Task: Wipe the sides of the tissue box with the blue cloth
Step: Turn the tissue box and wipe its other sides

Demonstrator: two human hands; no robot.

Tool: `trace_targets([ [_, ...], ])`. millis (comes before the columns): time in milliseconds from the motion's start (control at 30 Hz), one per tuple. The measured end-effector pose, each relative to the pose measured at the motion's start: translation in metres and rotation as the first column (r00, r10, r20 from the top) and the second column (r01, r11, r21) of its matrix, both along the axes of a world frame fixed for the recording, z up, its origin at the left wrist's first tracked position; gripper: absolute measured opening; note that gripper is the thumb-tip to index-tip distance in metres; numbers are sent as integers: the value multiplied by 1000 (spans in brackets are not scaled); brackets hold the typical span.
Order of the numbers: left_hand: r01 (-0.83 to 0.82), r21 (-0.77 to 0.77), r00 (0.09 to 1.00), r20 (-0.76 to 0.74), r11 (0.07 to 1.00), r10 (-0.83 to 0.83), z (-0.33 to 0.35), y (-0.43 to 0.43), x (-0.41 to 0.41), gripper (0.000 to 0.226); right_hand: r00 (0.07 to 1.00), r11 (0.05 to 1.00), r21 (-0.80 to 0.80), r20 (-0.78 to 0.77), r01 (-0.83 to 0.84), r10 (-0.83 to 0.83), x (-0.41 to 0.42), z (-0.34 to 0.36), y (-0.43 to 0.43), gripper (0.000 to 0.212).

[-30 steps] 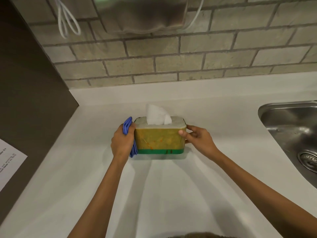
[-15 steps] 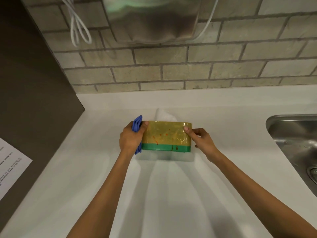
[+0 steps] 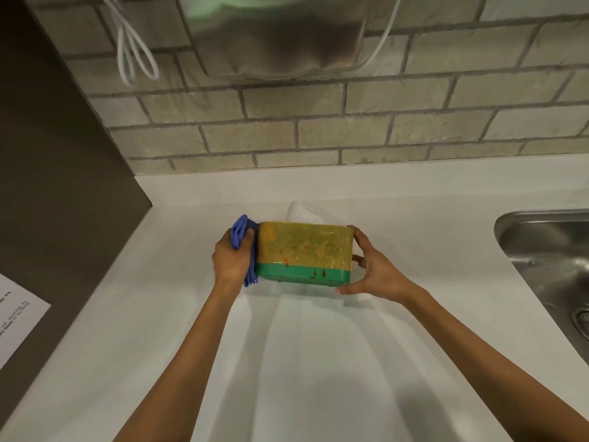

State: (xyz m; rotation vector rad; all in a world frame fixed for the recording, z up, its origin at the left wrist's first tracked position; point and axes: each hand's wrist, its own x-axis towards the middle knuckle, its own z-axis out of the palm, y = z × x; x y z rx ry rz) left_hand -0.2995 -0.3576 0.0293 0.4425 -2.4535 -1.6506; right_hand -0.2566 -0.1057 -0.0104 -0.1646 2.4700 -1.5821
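The tissue box [image 3: 304,250] is yellow with a green base band and red-orange stains on its near side. It is tipped backward, so the white tissue [image 3: 301,212] points toward the wall behind it. My left hand [image 3: 230,260] presses the folded blue cloth [image 3: 243,237] against the box's left end. My right hand [image 3: 371,266] grips the right end, thumb under the lower corner and fingers on the top edge.
A white counter [image 3: 318,362] carries the box. A steel sink [image 3: 548,250] lies at the right. A brick wall with a metal dispenser [image 3: 274,36] and white cables [image 3: 134,55] stands behind. A dark panel [image 3: 57,186] with a paper sheet [image 3: 16,317] bounds the left.
The box has been tipped backward from upright, so its stained side now faces up at me. My right thumb has shifted under the lower right corner. The view has moved closer.
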Motion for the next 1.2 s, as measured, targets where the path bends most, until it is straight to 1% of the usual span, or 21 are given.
trace_targets([
  [67,-65,4,989,-131,998,65,-1,0,8,24,999,999,24,-33,33,-32,-1,1,-1,120],
  [133,-55,48,938,-339,997,68,3,5,20,27,997,999,38,-66,30,-27,-2,2,-1,114],
  [200,121,-12,866,-488,993,-111,7,13,30,35,997,999,40,-81,22,-18,-4,4,-1,110],
  [233,225,-108,828,-503,968,-249,6,18,32,38,996,999,36,-84,19,-16,-4,4,-1,109],
  [300,310,-398,811,-363,863,-459,-1,26,36,46,996,999,34,-88,22,-19,-5,3,0,108],
  [333,317,-489,835,-263,813,-483,-6,27,38,51,996,999,33,-88,26,-23,-4,3,0,109],
  [367,326,-522,851,-201,788,-485,-10,28,39,54,996,999,34,-86,28,-25,-4,3,1,109],
  [467,324,-500,840,-238,803,-487,-9,24,36,41,997,999,30,-77,29,-26,-3,3,2,110],
  [600,307,-281,836,-376,909,-399,21,14,21,31,997,999,25,-74,31,-29,-4,4,2,108],
  [633,290,-291,832,-393,912,-391,29,10,18,31,997,999,24,-73,30,-28,-4,4,3,108],
  [700,257,-386,806,-419,886,-417,41,3,10,33,997,999,23,-71,27,-25,-4,3,3,108],
  [767,221,-587,756,-401,779,-517,45,-3,9,37,997,999,24,-77,27,-25,-5,1,3,108],
  [867,165,-871,626,-270,462,-731,31,-15,16,40,997,999,18,-73,30,-28,-6,1,3,107],
  [933,260,-918,584,-96,298,-806,15,-24,23,50,997,999,18,-65,29,-28,-7,1,4,107],
  [967,352,-895,592,-15,275,-806,9,-27,27,63,998,999,19,-63,29,-27,-7,0,4,107],
  [1000,421,-850,610,8,316,-792,3,-27,29,74,998,999,20,-62,29,-28,-6,0,4,107],
  [1033,442,-799,649,-30,408,-760,-1,-24,30,79,998,999,21,-63,30,-28,-6,0,4,108],
  [1100,411,-667,769,-112,621,-630,-3,-9,32,80,998,999,26,-65,26,-25,-6,0,2,108],
  [1133,382,-623,820,-111,682,-561,-3,1,32,79,998,999,27,-65,26,-24,-6,-1,1,108],
  [1167,346,-628,855,-96,697,-511,-3,12,33,78,997,999,27,-66,27,-26,-7,0,1,108],
  [1200,301,-674,872,-91,675,-481,-5,22,35,75,997,999,28,-67,30,-28,-7,0,1,108],
])
